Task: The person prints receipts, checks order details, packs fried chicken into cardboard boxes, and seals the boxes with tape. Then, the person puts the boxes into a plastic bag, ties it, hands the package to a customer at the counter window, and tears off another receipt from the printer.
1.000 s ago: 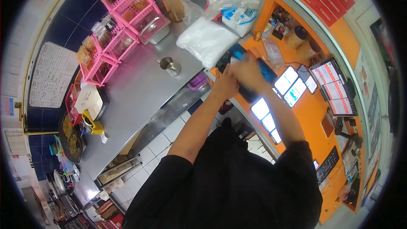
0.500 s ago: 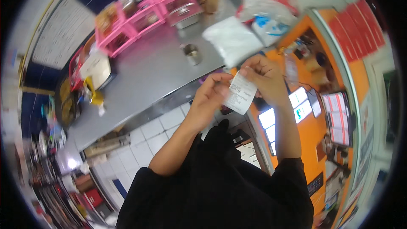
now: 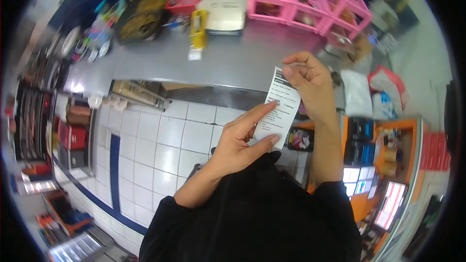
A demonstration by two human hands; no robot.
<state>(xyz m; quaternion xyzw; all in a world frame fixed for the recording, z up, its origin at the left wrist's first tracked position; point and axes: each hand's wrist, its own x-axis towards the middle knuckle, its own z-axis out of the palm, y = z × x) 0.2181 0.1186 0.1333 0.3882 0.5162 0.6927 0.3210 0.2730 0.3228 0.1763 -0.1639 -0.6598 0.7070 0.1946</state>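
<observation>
A long printed paper receipt (image 3: 281,122) is held up in front of my body, slightly tilted. My right hand (image 3: 311,87) grips its upper right edge, thumb in front and fingers curled. Lower down, my left hand (image 3: 239,146) has it by the left side; the thumb and index finger lie across the printed face and cover some of the text.
Along the far steel counter (image 3: 160,63) stand a black pan (image 3: 141,19), a white open box (image 3: 225,12), a yellow tape dispenser (image 3: 197,29) and pink baskets (image 3: 269,12). White and red plastic bags (image 3: 357,92) sit at right, above an orange desk with screens (image 3: 391,204). White floor tiles (image 3: 165,160) show at left.
My view has swung left, so the counter now runs across the top and the desk sits far right. The receipt now shows more of its length, and my left hand has shifted lower on it.
</observation>
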